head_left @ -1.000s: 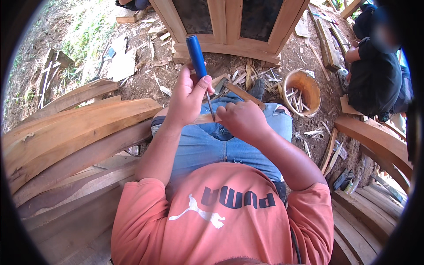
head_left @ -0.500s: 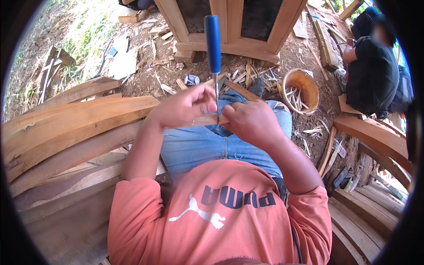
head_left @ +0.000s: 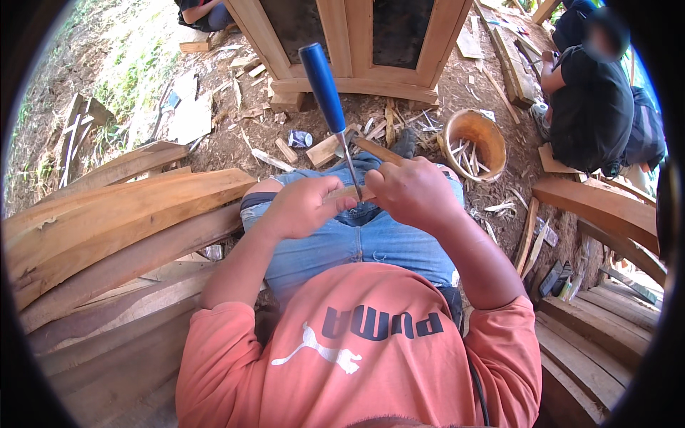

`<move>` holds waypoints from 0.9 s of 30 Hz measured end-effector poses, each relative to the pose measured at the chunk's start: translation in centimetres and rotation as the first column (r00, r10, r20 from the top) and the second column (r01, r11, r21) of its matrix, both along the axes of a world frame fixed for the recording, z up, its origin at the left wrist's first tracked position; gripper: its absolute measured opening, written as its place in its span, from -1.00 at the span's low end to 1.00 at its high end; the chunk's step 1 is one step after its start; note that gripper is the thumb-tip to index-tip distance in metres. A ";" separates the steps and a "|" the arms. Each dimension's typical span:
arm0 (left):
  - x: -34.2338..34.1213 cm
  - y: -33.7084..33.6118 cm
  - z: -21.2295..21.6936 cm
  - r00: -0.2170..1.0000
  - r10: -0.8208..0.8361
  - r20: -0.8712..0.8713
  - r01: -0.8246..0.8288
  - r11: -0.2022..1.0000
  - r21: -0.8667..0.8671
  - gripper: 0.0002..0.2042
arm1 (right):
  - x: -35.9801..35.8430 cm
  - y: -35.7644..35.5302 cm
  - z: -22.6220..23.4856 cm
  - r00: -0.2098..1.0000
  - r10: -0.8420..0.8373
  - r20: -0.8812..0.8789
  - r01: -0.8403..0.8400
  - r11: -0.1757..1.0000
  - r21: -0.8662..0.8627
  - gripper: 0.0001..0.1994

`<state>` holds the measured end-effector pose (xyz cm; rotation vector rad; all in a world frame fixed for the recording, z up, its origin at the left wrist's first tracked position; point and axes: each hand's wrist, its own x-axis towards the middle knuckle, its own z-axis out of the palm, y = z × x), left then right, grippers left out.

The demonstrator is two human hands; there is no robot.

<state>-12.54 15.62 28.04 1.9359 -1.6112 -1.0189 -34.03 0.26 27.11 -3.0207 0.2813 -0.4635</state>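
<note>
A small wooden piece [head_left: 347, 192] is held level above my lap, between my two hands. My left hand [head_left: 305, 207] is closed on its left end, thumb along the near side. At its right end my right hand [head_left: 410, 191] is closed in a fist, its fingers beside the tool's shaft. A blue-handled tool [head_left: 322, 87] with a thin metal shaft stands tilted, handle up and to the left, its lower end at the wooden piece. Whether it is a chisel or a screwdriver I cannot tell. A wooden stick [head_left: 377, 148] runs behind my right hand; its other end is hidden.
Ahead stands a wooden panelled frame [head_left: 332, 84]. A round bucket [head_left: 457, 132] with wood slivers is at right, and a crouching person [head_left: 592, 107] beyond it. Curved planks [head_left: 128, 207] lie at left, more boards [head_left: 599, 314] at right. Wood scraps and a can [head_left: 300, 139] litter the ground.
The tool's handle has tipped to the left and lower. My left hand has turned and closed on the wooden piece. My right hand has shifted slightly right.
</note>
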 end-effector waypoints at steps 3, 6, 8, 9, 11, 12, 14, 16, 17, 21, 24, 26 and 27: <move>-1.1 1.0 -1.1 1.000 0.024 -0.002 -0.024 0.999 0.034 -0.43 | -0.8 0.5 -1.8 1.000 0.024 -0.009 -0.024 1.000 0.012 -0.80; -2.2 2.2 -2.7 0.999 0.037 -0.026 -0.034 0.994 0.102 -0.42 | -1.7 1.6 -3.5 1.000 0.031 -0.002 -0.031 0.996 0.084 -0.79; -2.7 2.8 -4.1 0.998 0.031 -0.051 -0.024 0.991 0.130 -0.43 | -2.4 2.2 -4.7 0.999 0.034 0.005 -0.035 0.991 0.130 -0.78; -3.0 3.1 -4.6 0.998 0.029 -0.064 -0.019 0.989 0.144 -0.44 | -2.7 2.5 -5.4 0.999 0.040 0.005 -0.040 0.988 0.148 -0.77; -3.6 3.0 -4.2 0.996 -0.014 0.086 0.004 0.992 0.123 -0.47 | -3.2 2.8 -6.2 0.999 0.028 -0.024 -0.023 0.981 0.191 -0.77; -4.0 2.8 -4.2 0.986 -0.035 0.160 0.017 0.994 0.112 -0.48 | -3.6 2.9 -6.4 0.998 0.018 -0.059 -0.005 0.976 0.219 -0.78; -4.8 2.6 -4.4 0.951 -0.014 0.310 0.021 1.000 -0.020 -0.52 | -3.6 2.7 -5.5 0.998 -0.007 -0.060 0.021 0.971 0.236 -0.76; -5.1 2.4 -4.8 0.912 0.044 0.408 0.027 0.985 -0.168 -0.56 | -4.1 2.4 -3.6 0.999 -0.045 -0.002 0.044 0.973 0.226 -0.69; -5.1 2.3 -5.1 0.899 0.086 0.430 0.028 0.967 -0.252 -0.58 | -4.1 2.2 -2.8 0.993 -0.094 0.066 0.081 0.980 0.180 -0.65; -4.8 2.1 -5.1 0.845 0.237 0.480 0.008 0.891 -0.454 -0.60 | -6.1 1.1 -1.4 0.943 -0.321 0.090 0.262 0.880 0.395 -0.47; -4.4 1.8 -4.5 0.780 0.341 0.526 -0.017 0.851 -0.525 -0.61 | -8.6 1.3 -1.9 0.911 -0.337 -0.240 0.343 0.292 0.893 -0.47; -4.1 1.5 -3.9 0.748 0.378 0.546 -0.052 0.853 -0.519 -0.62 | -9.8 3.1 -3.0 0.960 -0.183 -0.212 0.228 0.073 0.971 -0.53; -3.9 1.4 -3.6 0.732 0.395 0.555 -0.070 0.854 -0.516 -0.62 | -10.3 4.1 -3.3 0.977 -0.109 -0.184 0.180 -0.046 0.983 -0.57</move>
